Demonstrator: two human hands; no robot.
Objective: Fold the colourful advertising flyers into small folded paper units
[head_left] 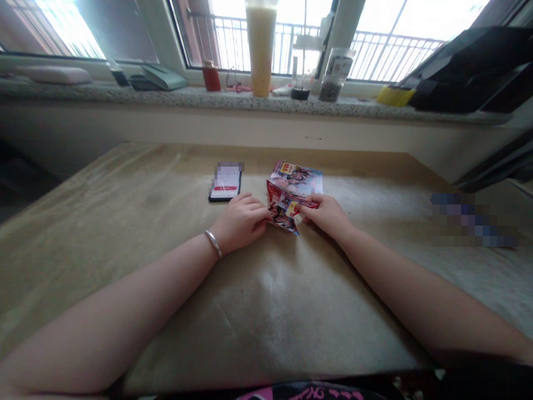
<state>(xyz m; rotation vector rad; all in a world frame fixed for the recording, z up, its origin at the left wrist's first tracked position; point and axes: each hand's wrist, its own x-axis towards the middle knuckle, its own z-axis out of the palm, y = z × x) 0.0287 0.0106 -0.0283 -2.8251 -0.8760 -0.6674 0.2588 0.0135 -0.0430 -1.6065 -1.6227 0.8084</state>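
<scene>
A folded, colourful printed leaflet [300, 179] lies near the middle of the table, its front part tilted up toward me. My right hand [328, 216] pinches the leaflet's right side between thumb and fingers. At its left corner, the fingertips of my left hand [245, 219] are closed on the paper's edge; a silver bangle circles that wrist. Just beyond my left hand lies a phone [227, 182] with its screen lit, apart from the leaflet.
The table [250, 311] reaches to the wall below the window sill [166, 95]. On the sill stand a tall yellowish bottle [261, 50], a red container [211, 76], a clear jar [334, 75] and a black bag [470, 72]. A blurred flat item [474, 220] lies at the table's right.
</scene>
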